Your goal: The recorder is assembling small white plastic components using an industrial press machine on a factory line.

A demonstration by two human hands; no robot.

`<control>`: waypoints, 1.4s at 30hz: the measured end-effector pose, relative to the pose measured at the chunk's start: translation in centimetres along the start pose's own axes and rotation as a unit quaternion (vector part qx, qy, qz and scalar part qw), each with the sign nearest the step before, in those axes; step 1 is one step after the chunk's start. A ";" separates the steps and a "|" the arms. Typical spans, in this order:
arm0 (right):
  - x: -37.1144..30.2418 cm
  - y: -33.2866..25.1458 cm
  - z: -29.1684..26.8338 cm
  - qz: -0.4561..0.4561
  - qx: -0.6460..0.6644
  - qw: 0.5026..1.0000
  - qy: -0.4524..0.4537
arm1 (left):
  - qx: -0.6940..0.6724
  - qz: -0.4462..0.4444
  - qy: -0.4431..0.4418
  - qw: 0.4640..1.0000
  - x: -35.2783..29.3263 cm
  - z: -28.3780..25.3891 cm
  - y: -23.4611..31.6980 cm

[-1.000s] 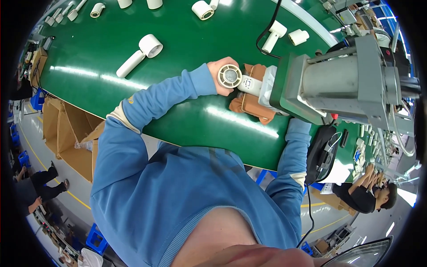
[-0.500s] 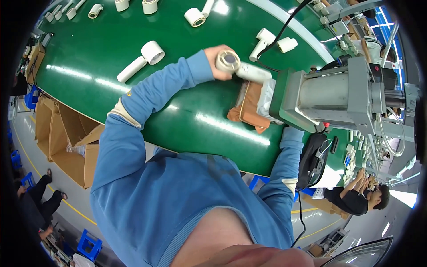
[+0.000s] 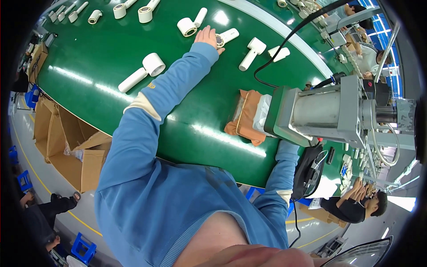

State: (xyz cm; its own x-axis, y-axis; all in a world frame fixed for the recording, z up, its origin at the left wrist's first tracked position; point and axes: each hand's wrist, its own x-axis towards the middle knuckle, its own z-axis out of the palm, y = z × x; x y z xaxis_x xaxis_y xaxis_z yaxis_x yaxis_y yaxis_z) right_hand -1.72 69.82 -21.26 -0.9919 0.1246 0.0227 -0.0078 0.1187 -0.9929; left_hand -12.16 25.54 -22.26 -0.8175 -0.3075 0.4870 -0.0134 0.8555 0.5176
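My left hand (image 3: 206,38) reaches far out over the green table, its fingers and thumb around the round head of a white hair dryer (image 3: 229,35). The dryer lies with its handle pointing right and a dark disc showing in its head end. Left of this hand lies another white hair dryer (image 3: 187,27); to the right is one more hair dryer (image 3: 252,54) beside a loose white piece (image 3: 279,54). Nearer me rests a large-headed hair dryer (image 3: 153,65). My right sleeve (image 3: 287,162) runs up under the grey press (image 3: 316,109), which hides my right hand.
An orange-brown wrapped block (image 3: 249,118) sits at the press's left end. A black cable (image 3: 289,38) arches over the table's far right. Several hair dryers line the far left edge. Open cardboard boxes (image 3: 71,167) stand left on the floor; a co-worker (image 3: 351,202) sits at right.
My left hand has carried the hair dryer away from beside the press, up and left to the table's far side, where it now lies. My right arm stays by the press.
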 end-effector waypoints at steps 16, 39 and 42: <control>1.4 7.4 -7.1 0.210 0.643 0.733 0.078 | 0.275 -0.211 -0.152 0.926 11.0 -4.9 -10.1; 2.7 4.9 -1.5 0.113 0.572 0.811 0.043 | -0.177 0.025 -0.391 0.903 -10.8 -20.2 -1.8; 3.8 6.1 -4.4 0.176 0.814 0.544 -0.102 | -0.383 0.043 -0.296 0.874 -10.4 -18.4 -0.9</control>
State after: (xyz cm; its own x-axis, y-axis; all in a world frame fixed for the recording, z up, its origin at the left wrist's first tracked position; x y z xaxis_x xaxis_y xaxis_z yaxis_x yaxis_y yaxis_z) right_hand -4.98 75.32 -26.75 -0.9604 -0.2741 -0.0508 0.2502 -0.9279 0.2763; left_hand 6.93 20.25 -14.85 -0.9543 0.2074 0.2151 0.2666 0.2662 0.9263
